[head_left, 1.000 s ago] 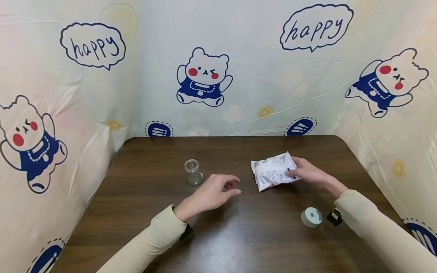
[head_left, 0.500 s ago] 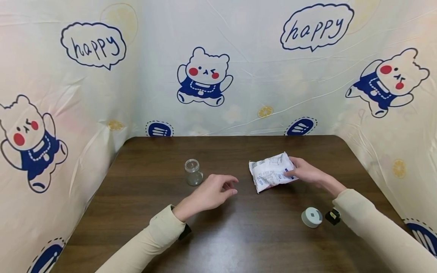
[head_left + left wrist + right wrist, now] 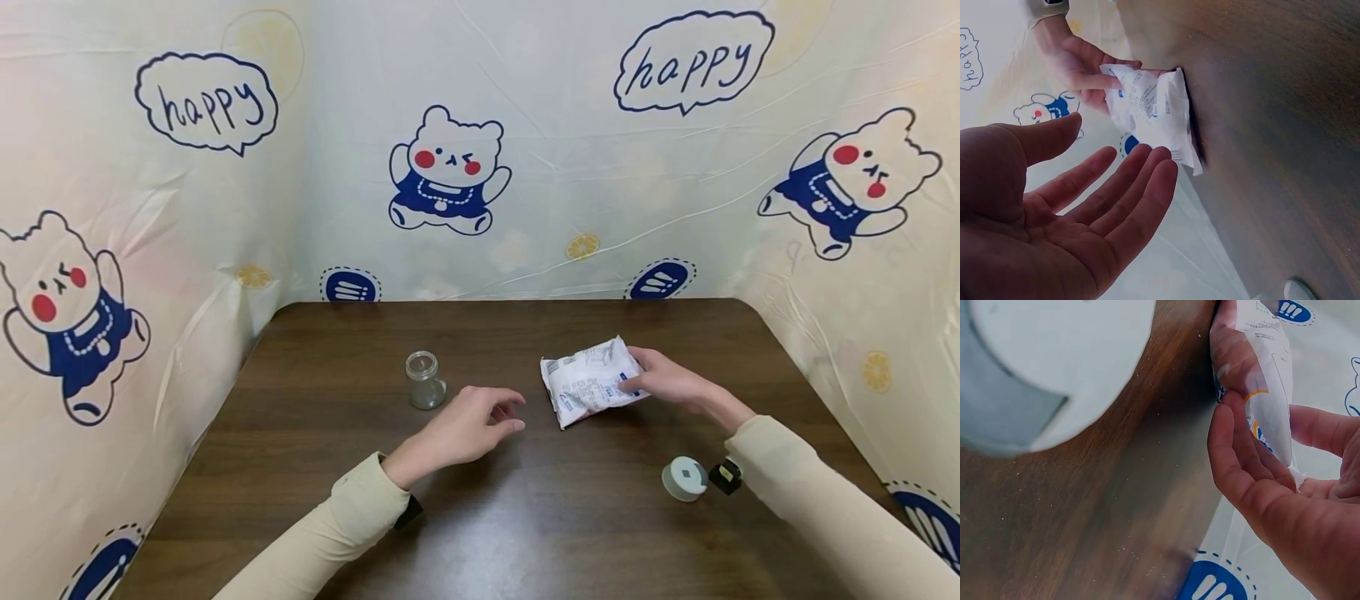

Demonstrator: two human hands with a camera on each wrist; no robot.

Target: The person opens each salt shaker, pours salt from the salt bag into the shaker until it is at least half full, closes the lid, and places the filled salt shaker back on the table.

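Right hand [image 3: 671, 379] pinches a white printed packet [image 3: 581, 387] by its right end, thumb on top. Packet's right of the table's [image 3: 570, 525] middle, toward the far edge; can't tell from here if it touches the top. Left hand [image 3: 468, 423] free, fingers loosely bent, thumb apart. Glass jar [image 3: 426, 385] upright just beyond, toward far-left corner. White round piece [image 3: 684, 478] toward the right edge. Bear-print cloth [image 3: 555, 200] behind far edge.

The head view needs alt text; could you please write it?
A right hand grips a white packet at a table. The left hand, near a glass jar, holds nothing; a round white object sits by the right sleeve.
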